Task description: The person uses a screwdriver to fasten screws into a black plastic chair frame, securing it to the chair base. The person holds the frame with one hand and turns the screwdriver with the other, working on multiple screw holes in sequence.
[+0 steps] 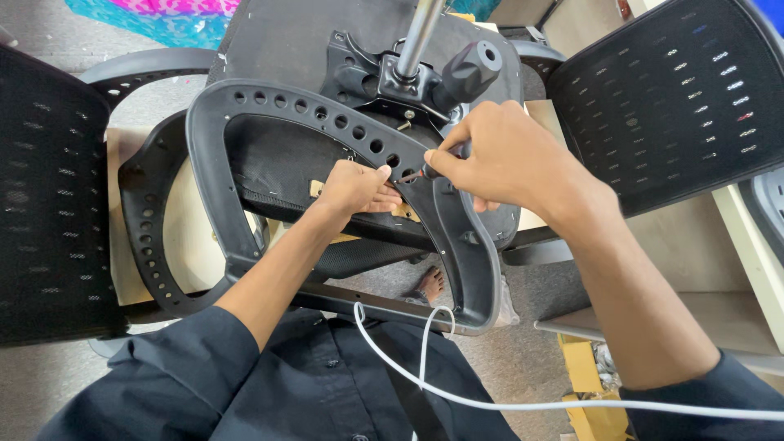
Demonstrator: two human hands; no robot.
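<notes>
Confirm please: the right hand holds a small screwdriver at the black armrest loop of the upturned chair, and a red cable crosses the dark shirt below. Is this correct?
Not quite: the cable is white, not red, as the head view shows. The rest stands: the right hand holds a small screwdriver at the black armrest loop of the upturned chair, and the cable crosses the dark shirt below.

No packages, labels, signs, screens

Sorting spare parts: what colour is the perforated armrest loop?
Black, in the head view: armrest loop.

One head-worn camera looks steeply down, close over the upturned office chair [327,98] (the only view).
</notes>
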